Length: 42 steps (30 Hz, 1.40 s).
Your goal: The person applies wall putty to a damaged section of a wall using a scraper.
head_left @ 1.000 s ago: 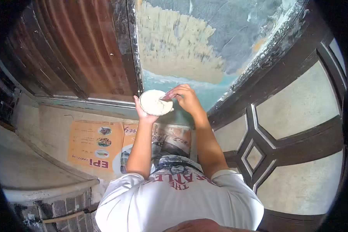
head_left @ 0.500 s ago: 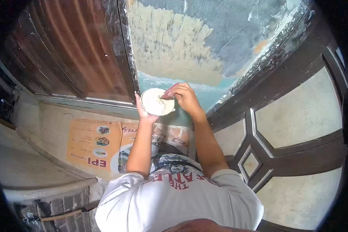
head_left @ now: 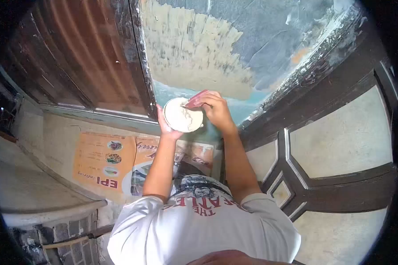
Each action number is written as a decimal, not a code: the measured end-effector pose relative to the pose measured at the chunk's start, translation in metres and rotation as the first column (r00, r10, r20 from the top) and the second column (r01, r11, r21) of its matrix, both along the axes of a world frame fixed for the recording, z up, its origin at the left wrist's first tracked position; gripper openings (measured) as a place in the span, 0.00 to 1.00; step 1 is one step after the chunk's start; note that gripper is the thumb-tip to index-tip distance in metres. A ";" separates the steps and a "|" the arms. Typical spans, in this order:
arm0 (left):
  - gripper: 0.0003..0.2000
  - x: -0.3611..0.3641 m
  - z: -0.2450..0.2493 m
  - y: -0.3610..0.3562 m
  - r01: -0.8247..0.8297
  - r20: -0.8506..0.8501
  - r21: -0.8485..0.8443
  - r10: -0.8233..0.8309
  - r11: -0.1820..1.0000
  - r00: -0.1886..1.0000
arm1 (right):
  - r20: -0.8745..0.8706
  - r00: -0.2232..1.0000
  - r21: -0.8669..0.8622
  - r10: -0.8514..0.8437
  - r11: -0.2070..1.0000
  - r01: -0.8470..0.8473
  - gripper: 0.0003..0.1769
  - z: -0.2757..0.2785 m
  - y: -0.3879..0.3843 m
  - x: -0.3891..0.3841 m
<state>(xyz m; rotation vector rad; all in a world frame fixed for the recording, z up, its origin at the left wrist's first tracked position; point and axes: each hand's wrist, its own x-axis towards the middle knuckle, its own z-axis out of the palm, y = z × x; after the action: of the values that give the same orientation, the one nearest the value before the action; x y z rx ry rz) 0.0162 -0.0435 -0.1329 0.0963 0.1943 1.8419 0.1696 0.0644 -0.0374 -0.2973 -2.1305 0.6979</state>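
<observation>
My left hand (head_left: 165,126) is wrapped round the side and underside of a round tub (head_left: 165,115). White paste (head_left: 181,117) fills it, its surface uneven and ridged. Between the fingers and thumb of my right hand (head_left: 218,111) is a flat reddish scraper (head_left: 196,100), its edge at the paste near the tub's far right rim. Ahead of both hands stands a wall (head_left: 199,53), coated beige in a ragged patch, with bare grey-blue and pale turquoise around it.
On the left is a brown wooden frame (head_left: 139,62) with a reddish-brown panel. To the right stands a dark door (head_left: 340,187) with pale panels. An orange printed banner (head_left: 104,161) lies below my left arm, and a pale curved ledge (head_left: 57,214) sits at the lower left.
The scraper has shifted slightly up in the tub, toward its far rim. Both hands and the tub have moved a little to the right in view.
</observation>
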 end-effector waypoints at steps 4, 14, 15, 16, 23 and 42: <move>0.48 0.003 0.002 0.003 -0.006 0.006 0.066 0.006 0.998 1.000 | -0.003 0.999 0.002 -0.032 0.999 0.032 0.11 0.005 0.007 0.009; 0.51 0.022 0.013 0.015 0.090 0.109 0.339 -0.134 0.936 0.985 | -0.041 0.993 -0.013 -0.109 0.994 0.108 0.14 0.019 0.022 0.041; 0.51 0.024 0.019 0.018 0.090 0.111 0.342 -0.135 0.935 0.985 | -0.040 0.993 -0.009 -0.109 0.994 0.109 0.14 0.022 0.024 0.043; 0.51 0.027 0.024 0.019 0.090 0.083 0.327 -0.123 0.941 0.989 | -0.004 0.996 0.021 -0.086 0.996 0.086 0.13 0.024 0.025 0.046; 0.50 0.048 0.036 0.033 -0.080 0.005 0.046 0.080 0.996 0.997 | 0.024 0.997 0.023 -0.079 0.997 0.078 0.13 0.019 0.031 0.056; 0.49 0.056 0.036 0.047 -0.067 0.007 0.158 0.066 0.985 0.998 | -0.029 0.990 0.112 -0.140 0.983 0.142 0.14 0.029 0.054 0.074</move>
<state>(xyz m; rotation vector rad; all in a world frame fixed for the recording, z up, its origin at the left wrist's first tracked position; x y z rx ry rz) 0.0726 0.0035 -0.0972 0.2007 0.0499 1.9224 0.2436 0.1189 -0.0086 -0.3731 -2.0970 0.4932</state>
